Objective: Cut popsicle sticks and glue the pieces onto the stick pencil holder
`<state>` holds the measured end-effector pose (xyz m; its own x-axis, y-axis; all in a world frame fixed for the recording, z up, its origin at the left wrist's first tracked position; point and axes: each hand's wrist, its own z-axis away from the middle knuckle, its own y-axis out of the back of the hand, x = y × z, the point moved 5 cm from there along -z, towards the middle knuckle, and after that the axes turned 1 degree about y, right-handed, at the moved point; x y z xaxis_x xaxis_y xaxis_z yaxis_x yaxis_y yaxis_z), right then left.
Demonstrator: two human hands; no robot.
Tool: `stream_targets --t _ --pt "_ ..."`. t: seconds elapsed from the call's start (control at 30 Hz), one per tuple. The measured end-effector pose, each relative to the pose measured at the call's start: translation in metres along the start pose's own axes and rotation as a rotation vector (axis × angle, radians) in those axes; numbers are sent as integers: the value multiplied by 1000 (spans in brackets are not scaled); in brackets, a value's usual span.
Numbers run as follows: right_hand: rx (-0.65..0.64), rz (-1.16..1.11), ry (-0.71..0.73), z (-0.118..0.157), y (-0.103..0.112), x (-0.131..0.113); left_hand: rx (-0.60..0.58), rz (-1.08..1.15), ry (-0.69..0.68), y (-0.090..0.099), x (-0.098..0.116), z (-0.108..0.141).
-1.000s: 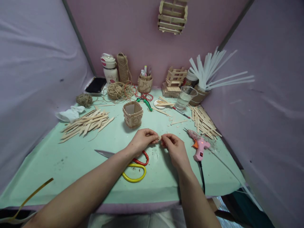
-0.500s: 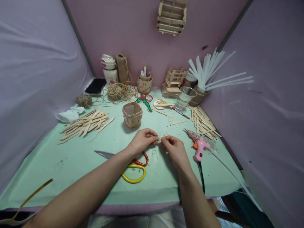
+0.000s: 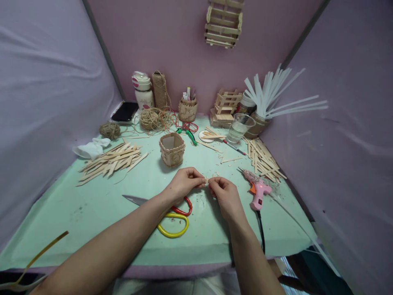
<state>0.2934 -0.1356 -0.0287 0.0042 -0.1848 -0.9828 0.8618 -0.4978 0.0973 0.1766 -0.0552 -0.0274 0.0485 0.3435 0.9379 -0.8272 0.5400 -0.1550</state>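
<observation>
Fingertip to fingertip over the middle of the table, my left hand (image 3: 186,182) and my right hand (image 3: 224,191) both pinch a tiny pale piece (image 3: 206,181), seemingly a bit of wooden stick; most of it is hidden by the fingers. Scissors with one red and one yellow handle (image 3: 173,234) lie partly under my left wrist. Just beyond my left hand stands a small square box (image 3: 172,152) with scalloped wooden trim. To the right of my right hand rests a pink glue gun (image 3: 259,192), its nozzle pointing away to the upper left.
Wooden sticks lie in piles at left (image 3: 113,159) and right (image 3: 264,159). Behind are a clear cup of liquid (image 3: 239,129), green-handled pliers (image 3: 190,136), twine (image 3: 155,119), a bottle (image 3: 143,92) and a holder of white glue sticks (image 3: 267,92). Small scraps litter the middle.
The view has shifted very slightly. Both hands keep the same pinch at nearly the same spot, and nothing else has visibly moved.
</observation>
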Motion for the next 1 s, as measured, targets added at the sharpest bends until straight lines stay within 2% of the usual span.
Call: stream_targets --t 0.43,0.57,0.67,0.8,1.0 --pt "-35 -72 -40 -1 -2 5 -10 -11 8 -1 4 2" --pt "15 -110 -28 -3 0 5 11 94 70 -3 2 2" --pt "62 -145 -19 -5 2 8 -10 87 81 -7 2 4" --pt "54 -154 3 -5 1 9 -72 51 83 -13 -1 5" --pt "54 -183 0 -4 -2 7 -72 72 97 -12 -7 4"
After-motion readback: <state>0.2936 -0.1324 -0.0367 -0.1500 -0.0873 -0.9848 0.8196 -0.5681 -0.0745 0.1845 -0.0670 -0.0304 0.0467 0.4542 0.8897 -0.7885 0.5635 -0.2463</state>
